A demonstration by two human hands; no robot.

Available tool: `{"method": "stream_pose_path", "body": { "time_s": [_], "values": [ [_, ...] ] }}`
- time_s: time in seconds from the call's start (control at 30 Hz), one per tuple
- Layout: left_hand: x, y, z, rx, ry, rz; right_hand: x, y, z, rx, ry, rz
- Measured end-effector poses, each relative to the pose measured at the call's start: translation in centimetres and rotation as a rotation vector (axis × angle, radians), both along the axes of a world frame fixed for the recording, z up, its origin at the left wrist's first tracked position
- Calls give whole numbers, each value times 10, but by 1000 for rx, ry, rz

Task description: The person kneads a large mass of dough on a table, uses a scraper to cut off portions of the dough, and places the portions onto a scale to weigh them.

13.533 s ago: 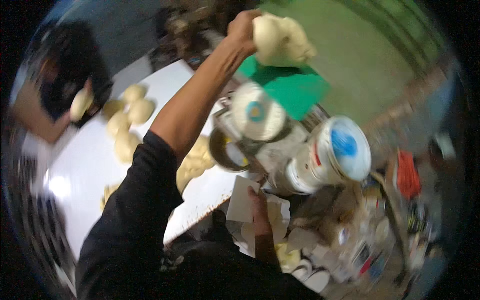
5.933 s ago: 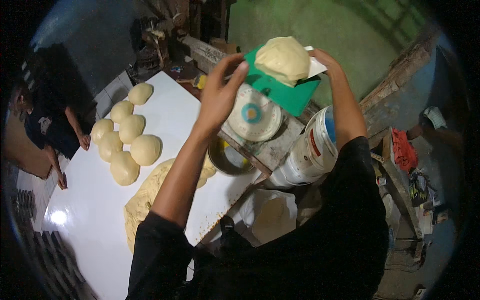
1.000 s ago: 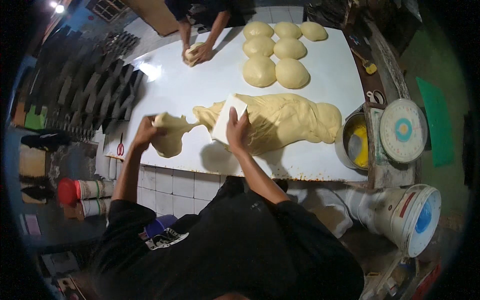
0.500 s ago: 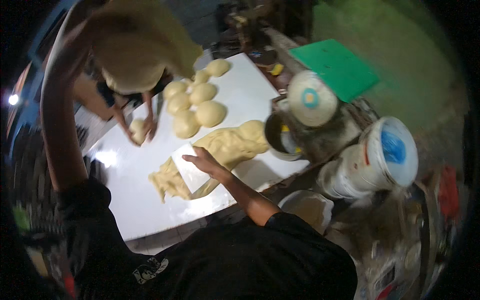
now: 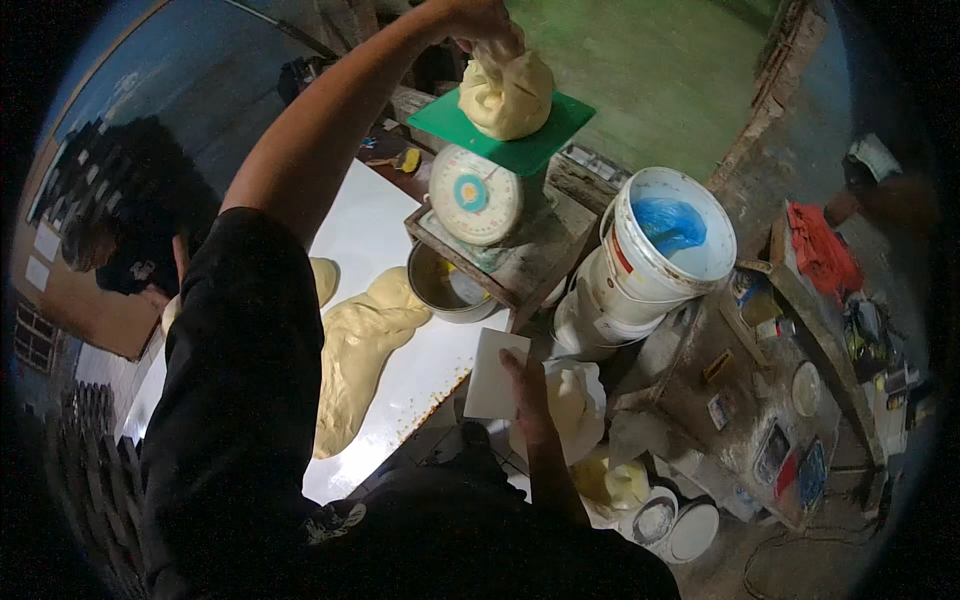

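At the top, my left hand [image 5: 488, 24] is closed on the upper end of a lump of pale yellow dough [image 5: 507, 100]. The bottom of the lump rests on the green plate [image 5: 443, 120] of a dial scale [image 5: 475, 195]. My right hand [image 5: 526, 385], lower down, grips a flat white dough scraper [image 5: 488, 376] beside the table edge. A long mass of dough [image 5: 352, 350] stretches over the white table [image 5: 385, 437], left of the scraper. My left sleeve covers part of the table, and a rounded dough piece [image 5: 323, 278] shows past it.
A metal pot [image 5: 450, 290] stands below the scale. To the right are stacked white buckets [image 5: 620, 290], the top one holding blue plastic. Lower right lie a wooden bench [image 5: 690, 400] with small items and white lids [image 5: 692, 532]. Another person [image 5: 140, 255] works at far left.
My view has turned right. My left hand has brought the dough lump from raised at upper left onto the scale plate. The scraper in my right hand has left the dough on the table.
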State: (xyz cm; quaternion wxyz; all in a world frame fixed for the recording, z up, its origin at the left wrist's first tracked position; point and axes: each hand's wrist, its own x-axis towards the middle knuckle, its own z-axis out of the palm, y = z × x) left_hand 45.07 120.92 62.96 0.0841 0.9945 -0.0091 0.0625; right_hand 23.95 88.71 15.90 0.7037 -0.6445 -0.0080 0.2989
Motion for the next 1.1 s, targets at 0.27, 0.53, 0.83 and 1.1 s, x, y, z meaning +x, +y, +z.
{"method": "stream_pose_path", "body": {
  "time_s": [0.27, 0.53, 0.83, 1.1],
  "values": [
    [-5, 12, -6, 59, 239, 119, 2, -44, 6, -73, 31, -220],
    [-175, 51, 5, -344, -702, 63, -29, -45, 5, -46, -95, -256],
    [-459, 171, -234, -879, -780, 527, -103, -9, 21, -90, -142, -181],
    [-522, 78, -406, -1356, -628, 716, -82, -26, 44, -511, -280, -113]
  ]
}}
